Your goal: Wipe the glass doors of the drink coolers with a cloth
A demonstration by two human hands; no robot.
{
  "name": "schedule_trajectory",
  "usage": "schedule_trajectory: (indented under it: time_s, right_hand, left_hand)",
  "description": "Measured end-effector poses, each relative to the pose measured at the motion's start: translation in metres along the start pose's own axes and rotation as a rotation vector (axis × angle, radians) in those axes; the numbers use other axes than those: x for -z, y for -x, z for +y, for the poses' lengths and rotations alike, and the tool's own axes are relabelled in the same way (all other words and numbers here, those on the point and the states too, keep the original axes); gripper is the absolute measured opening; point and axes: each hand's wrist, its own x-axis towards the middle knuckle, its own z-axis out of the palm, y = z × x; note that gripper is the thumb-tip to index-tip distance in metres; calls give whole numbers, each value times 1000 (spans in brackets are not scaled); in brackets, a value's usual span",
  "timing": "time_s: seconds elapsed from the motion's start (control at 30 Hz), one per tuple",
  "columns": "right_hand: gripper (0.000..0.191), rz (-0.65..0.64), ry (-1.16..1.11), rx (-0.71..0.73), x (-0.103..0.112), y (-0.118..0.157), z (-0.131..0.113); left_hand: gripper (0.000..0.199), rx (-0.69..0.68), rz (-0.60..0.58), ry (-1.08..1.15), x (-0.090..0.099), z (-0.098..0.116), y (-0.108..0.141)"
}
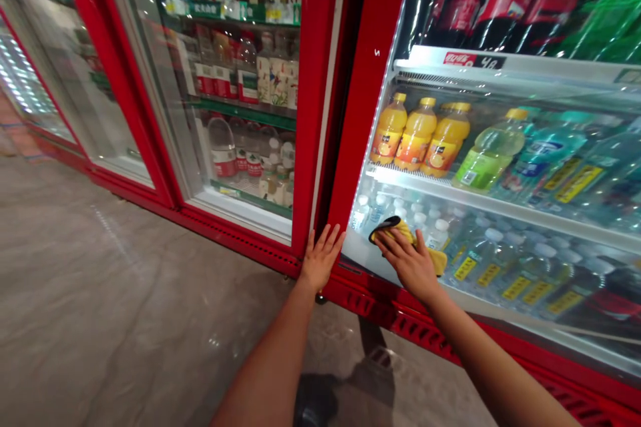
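Observation:
My right hand (410,259) lies over a yellow cleaning cloth (437,261) with a dark edge, holding it against the lower left of a fridge's glass door. Its fingers stretch over the cloth and hide part of it. My left hand (323,257) is open, with fingers spread, at the bottom of the red frame (363,113) between two fridges; nothing is in it. Behind the glass, near the cloth, stand clear water bottles (493,250) with white caps. On the shelf above are orange drink bottles (418,137) with yellow caps.
Dark cola bottles (511,0) fill the top shelf, above a price strip (473,60). To the left, another red-framed fridge (230,227) holds several bottles behind glass. Red vent slots (400,320) run along the base, above the grey floor (150,307).

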Motion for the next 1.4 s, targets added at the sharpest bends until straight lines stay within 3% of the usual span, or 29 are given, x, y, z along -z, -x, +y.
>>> schedule_trajectory:
  time_s: [0.1, 0.23, 0.33, 0.4, 0.53, 0.67, 1.0, 1.4]
  right_hand:
    - [58, 68, 20, -65, -6, -36, -13]
    - [56, 39, -6, 129, -26, -48, -31]
    - [55, 5, -12, 247, -29, -44, -29]
    - [55, 1, -8, 244, -22, -52, -23]
    - [59, 62, -16, 135, -8, -96, -18]
    - [61, 94, -52, 144, -14, -121, -25]
    - [67, -38, -124, 232, -64, -70, -61]
    - [65, -139, -224, 246, -129, -8, -108]
  left_hand:
    - [89, 51, -29, -25, -1, -4, 5]
    - [88, 51, -58, -53, -6, -5, 15]
    - [88, 35, -44, -78, -9, -8, 20]
    - [87, 18, -28, -87, -11, -10, 22]
    - [84, 17, -28, -78, -15, -11, 21]
    - [84, 38, -42, -35, -20, -10, 26]
    - [84, 51, -106, 42, -25, -25, 53]
    - [82, 68, -97, 9, -37, -25, 74]
